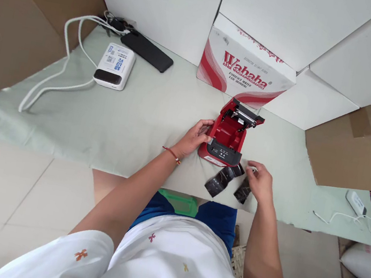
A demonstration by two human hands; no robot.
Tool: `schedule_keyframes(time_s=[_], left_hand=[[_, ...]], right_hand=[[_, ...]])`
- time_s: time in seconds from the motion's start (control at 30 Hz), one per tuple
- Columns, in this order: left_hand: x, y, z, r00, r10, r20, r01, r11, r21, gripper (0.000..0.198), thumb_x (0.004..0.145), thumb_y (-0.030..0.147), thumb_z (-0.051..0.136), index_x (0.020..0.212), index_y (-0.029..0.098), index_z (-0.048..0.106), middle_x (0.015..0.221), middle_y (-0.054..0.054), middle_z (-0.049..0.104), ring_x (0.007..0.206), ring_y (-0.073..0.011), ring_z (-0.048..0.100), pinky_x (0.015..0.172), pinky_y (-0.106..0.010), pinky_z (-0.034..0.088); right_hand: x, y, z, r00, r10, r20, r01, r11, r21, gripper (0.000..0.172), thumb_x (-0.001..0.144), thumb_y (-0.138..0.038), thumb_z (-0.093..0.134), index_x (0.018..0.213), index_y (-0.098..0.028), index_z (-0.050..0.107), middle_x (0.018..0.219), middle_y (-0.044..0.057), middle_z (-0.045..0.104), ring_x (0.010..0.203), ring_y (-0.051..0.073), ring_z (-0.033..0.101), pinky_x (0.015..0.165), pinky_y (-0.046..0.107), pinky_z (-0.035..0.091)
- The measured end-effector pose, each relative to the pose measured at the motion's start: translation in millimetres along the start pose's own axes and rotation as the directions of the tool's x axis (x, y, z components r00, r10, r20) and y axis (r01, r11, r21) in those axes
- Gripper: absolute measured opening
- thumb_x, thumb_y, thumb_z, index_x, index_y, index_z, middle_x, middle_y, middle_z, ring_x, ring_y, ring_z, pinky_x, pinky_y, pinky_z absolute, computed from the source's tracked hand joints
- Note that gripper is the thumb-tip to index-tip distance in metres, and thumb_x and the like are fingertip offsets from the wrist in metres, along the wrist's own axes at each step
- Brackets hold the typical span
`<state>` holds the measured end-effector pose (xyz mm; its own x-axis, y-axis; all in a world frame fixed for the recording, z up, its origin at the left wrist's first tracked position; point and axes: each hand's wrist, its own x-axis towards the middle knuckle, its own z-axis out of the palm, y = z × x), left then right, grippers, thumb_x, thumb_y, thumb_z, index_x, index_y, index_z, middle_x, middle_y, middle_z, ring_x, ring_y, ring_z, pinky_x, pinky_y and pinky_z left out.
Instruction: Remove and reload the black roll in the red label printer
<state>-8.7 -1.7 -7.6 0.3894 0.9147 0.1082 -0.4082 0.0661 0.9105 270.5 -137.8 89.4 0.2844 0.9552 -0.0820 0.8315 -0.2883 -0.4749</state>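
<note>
A small red and black label printer (227,141) stands on the cloth-covered table with its lid raised and its red inner bay showing. My left hand (195,137) grips its left side, the thumb on the front top edge and the fingers along the wall. To the right of the printer, my right hand (260,181) is closed in a pinch on a black strip roll (243,190) with a bit of white at its top. The palm side of that grip is hidden. A loose length of glossy black strip (223,181) curls in front of the printer.
A Wahaha carton (247,66) stands behind the printer, against stacked white boxes (161,7). Left on the table are a white device (115,66) with a cable (66,48) and a black phone (146,51). Another cabled white device (355,202) lies far right. Cardboard boxes (366,141) flank both sides.
</note>
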Motion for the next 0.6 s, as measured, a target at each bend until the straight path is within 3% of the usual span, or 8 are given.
schedule_keyframes(time_s=[0.1, 0.2, 0.23, 0.33, 0.4, 0.43, 0.5, 0.6], left_hand=[[-1, -1, -0.6, 1.0, 0.017, -0.002, -0.017, 1.0, 0.014, 0.062, 0.08, 0.036, 0.075, 0.139, 0.028, 0.057, 0.168, -0.008, 0.05, 0.16, -0.0303, 0.043, 0.136, -0.053, 0.028], [-1, -2, -0.2, 1.0, 0.01, -0.003, -0.01, 1.0, 0.008, 0.062, 0.08, 0.037, 0.076, 0.138, 0.027, 0.058, 0.167, -0.009, 0.05, 0.159, -0.0311, 0.044, 0.136, -0.054, 0.029], [0, -1, 0.0, 1.0, 0.006, -0.001, -0.006, 1.0, 0.004, 0.062, 0.079, 0.037, 0.076, 0.137, 0.027, 0.058, 0.167, -0.009, 0.05, 0.159, -0.0314, 0.044, 0.136, -0.054, 0.029], [-1, 1, 0.7, 1.0, 0.008, 0.002, -0.008, 1.0, 0.001, 0.062, 0.078, 0.038, 0.076, 0.136, 0.027, 0.058, 0.165, -0.009, 0.051, 0.158, -0.0315, 0.045, 0.135, -0.054, 0.03], [-1, 3, 1.2, 1.0, 0.012, 0.0, -0.012, 1.0, 0.003, 0.062, 0.078, 0.038, 0.076, 0.136, 0.027, 0.058, 0.163, -0.009, 0.053, 0.157, -0.0311, 0.046, 0.135, -0.053, 0.031], [-1, 4, 1.4, 1.0, 0.012, -0.003, -0.012, 1.0, 0.004, 0.062, 0.079, 0.038, 0.076, 0.136, 0.027, 0.058, 0.162, -0.009, 0.054, 0.156, -0.0309, 0.046, 0.134, -0.053, 0.031], [-2, 6, 2.0, 1.0, 0.003, -0.007, -0.003, 1.0, -0.001, 0.061, 0.08, 0.039, 0.076, 0.137, 0.027, 0.058, 0.161, -0.009, 0.055, 0.155, -0.0309, 0.047, 0.133, -0.052, 0.033], [-2, 7, 2.8, 1.0, -0.01, -0.005, 0.01, 1.0, -0.006, 0.062, 0.08, 0.038, 0.076, 0.137, 0.026, 0.058, 0.161, -0.009, 0.055, 0.155, -0.0313, 0.047, 0.133, -0.052, 0.033]], right_hand=[[1, -18, 12, 0.986, -0.057, 0.159, 0.076, 0.99, -0.117, 0.04, 0.092, -0.032, 0.066, 0.129, -0.02, 0.075, 0.121, 0.012, 0.075, 0.089, 0.023, 0.068, 0.088, 0.037, 0.053], [1, -30, 1, 0.95, -0.05, 0.308, 0.109, 0.978, -0.177, 0.042, 0.087, -0.019, 0.068, 0.128, -0.02, 0.076, 0.12, 0.013, 0.075, 0.101, 0.026, 0.071, 0.091, 0.037, 0.053], [0, -34, -9, 0.912, -0.083, 0.402, 0.142, 0.983, -0.119, 0.04, 0.086, -0.018, 0.069, 0.125, -0.02, 0.077, 0.118, 0.012, 0.076, 0.102, 0.026, 0.071, 0.091, 0.036, 0.053], [-4, -47, -48, 0.719, -0.267, 0.641, 0.198, 0.964, 0.18, 0.035, 0.088, -0.027, 0.072, 0.122, -0.021, 0.079, 0.111, 0.007, 0.077, 0.091, 0.021, 0.069, 0.082, 0.032, 0.055], [-3, -59, -71, 0.673, -0.319, 0.667, 0.152, 0.943, 0.297, 0.039, 0.093, -0.038, 0.072, 0.128, -0.022, 0.077, 0.1, 0.003, 0.076, 0.073, 0.016, 0.062, 0.069, 0.03, 0.052], [0, -66, -78, 0.69, -0.312, 0.653, 0.12, 0.939, 0.321, 0.043, 0.094, -0.043, 0.073, 0.132, -0.022, 0.076, 0.092, 0.001, 0.074, 0.065, 0.014, 0.057, 0.064, 0.029, 0.049], [11, -82, -81, 0.771, -0.276, 0.574, 0.087, 0.939, 0.334, 0.049, 0.095, -0.046, 0.072, 0.137, -0.022, 0.073, 0.085, -0.001, 0.071, 0.059, 0.013, 0.054, 0.061, 0.029, 0.048], [35, -111, -63, 0.894, -0.242, 0.376, 0.178, 0.964, 0.197, 0.046, 0.096, -0.032, 0.067, 0.141, -0.022, 0.07, 0.107, 0.005, 0.077, 0.073, 0.017, 0.065, 0.075, 0.033, 0.055]])
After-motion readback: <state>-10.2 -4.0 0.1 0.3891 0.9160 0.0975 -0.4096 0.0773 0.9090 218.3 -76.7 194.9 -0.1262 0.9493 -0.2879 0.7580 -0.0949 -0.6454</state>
